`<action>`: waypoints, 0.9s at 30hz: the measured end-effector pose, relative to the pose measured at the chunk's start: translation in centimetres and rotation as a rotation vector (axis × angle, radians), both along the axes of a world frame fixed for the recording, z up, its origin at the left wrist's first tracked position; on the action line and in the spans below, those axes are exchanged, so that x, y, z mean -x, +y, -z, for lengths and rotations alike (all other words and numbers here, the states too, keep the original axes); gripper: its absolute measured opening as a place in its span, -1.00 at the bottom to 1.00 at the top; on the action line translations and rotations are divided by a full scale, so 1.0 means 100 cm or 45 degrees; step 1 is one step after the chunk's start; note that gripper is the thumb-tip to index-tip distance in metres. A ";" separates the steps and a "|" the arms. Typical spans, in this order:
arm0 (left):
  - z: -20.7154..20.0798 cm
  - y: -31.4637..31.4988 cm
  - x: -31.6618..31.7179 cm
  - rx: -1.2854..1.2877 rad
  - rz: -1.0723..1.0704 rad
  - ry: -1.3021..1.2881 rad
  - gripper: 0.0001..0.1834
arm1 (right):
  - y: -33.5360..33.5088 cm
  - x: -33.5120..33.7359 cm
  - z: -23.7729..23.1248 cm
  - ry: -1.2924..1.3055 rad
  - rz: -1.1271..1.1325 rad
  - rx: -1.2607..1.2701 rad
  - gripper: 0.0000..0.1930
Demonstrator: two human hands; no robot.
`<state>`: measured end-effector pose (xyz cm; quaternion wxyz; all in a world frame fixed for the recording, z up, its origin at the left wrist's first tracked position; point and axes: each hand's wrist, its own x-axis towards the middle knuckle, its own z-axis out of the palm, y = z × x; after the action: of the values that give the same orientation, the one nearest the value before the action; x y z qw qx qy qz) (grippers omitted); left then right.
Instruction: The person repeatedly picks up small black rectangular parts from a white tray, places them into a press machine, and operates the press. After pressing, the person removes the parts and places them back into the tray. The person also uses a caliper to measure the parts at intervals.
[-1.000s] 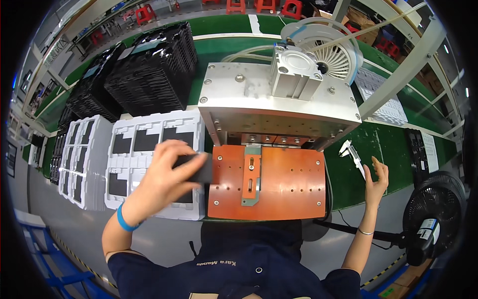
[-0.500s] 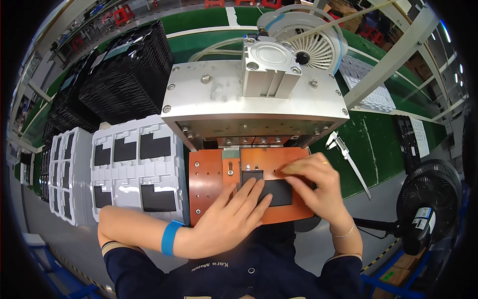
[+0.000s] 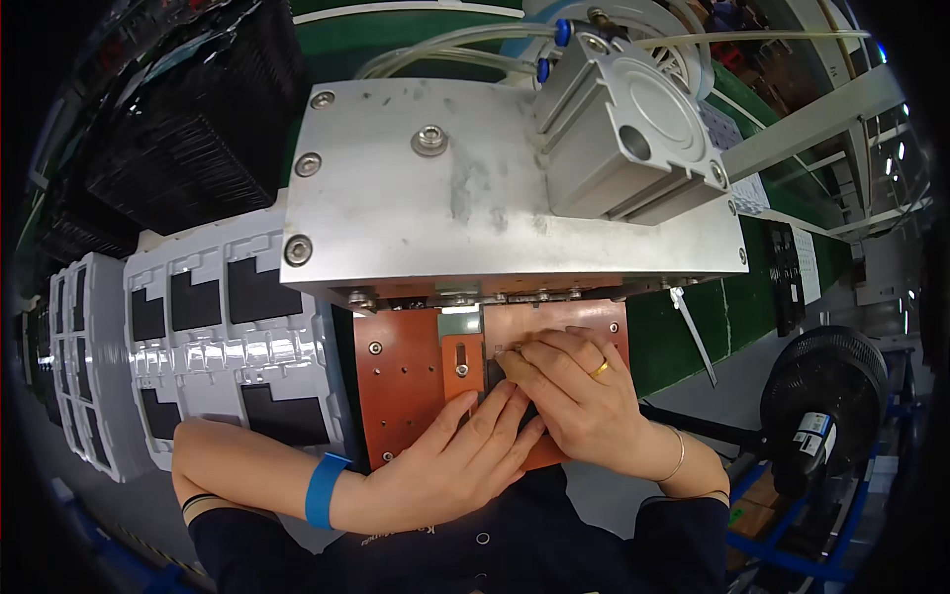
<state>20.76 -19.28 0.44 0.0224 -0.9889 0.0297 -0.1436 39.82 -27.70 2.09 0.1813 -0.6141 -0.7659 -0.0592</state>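
The left hand point(image 3: 457, 460), fingers extended, lay over the black sheet point(image 3: 494, 375) on the orange plate point(image 3: 398, 342); the right hand point(image 3: 579, 398) curled above, its grip impossible to tell.

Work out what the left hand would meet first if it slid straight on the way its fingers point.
From the left hand, most likely the right hand, close ahead up and to the right; whether they already touch is unclear.
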 end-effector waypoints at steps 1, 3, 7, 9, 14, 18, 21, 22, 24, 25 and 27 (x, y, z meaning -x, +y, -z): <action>0.001 -0.001 0.000 0.008 -0.004 -0.002 -0.41 | 0.001 0.000 0.001 0.012 0.042 0.006 -0.62; -0.001 0.001 0.000 -0.008 -0.015 -0.014 -0.42 | 0.005 0.000 0.003 0.028 0.124 -0.014 -0.62; -0.002 0.003 -0.001 -0.002 -0.006 -0.004 -0.40 | 0.002 -0.001 0.007 0.099 0.233 -0.189 -0.65; -0.004 0.004 -0.001 0.033 0.007 0.021 -0.38 | -0.003 -0.003 0.008 0.122 0.197 -0.189 -0.67; -0.002 0.005 -0.001 -0.009 0.022 0.006 -0.36 | -0.003 0.000 0.003 0.046 0.204 -0.151 -0.71; 0.001 0.003 -0.001 -0.047 0.011 -0.030 -0.37 | -0.001 0.002 0.003 -0.011 0.247 -0.136 -0.68; 0.000 0.004 0.000 -0.035 0.017 -0.034 -0.38 | 0.001 0.001 0.008 0.128 0.326 -0.177 -0.68; 0.000 0.004 0.000 -0.034 0.024 -0.041 -0.38 | -0.001 -0.001 0.009 0.151 0.254 -0.190 -0.68; 0.000 0.003 0.000 -0.036 0.020 -0.043 -0.39 | -0.002 -0.004 0.010 0.209 0.091 -0.218 -0.67; 0.001 0.003 0.001 -0.039 0.016 -0.044 -0.39 | -0.001 -0.004 0.009 0.188 0.062 -0.162 -0.67; 0.000 0.002 0.002 -0.045 0.022 -0.046 -0.39 | -0.001 -0.002 0.005 0.142 0.018 -0.052 -0.67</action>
<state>20.59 -19.05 0.39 0.0390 -0.9854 0.0401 -0.1610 40.06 -27.81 1.59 0.2356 -0.6180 -0.7489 -0.0418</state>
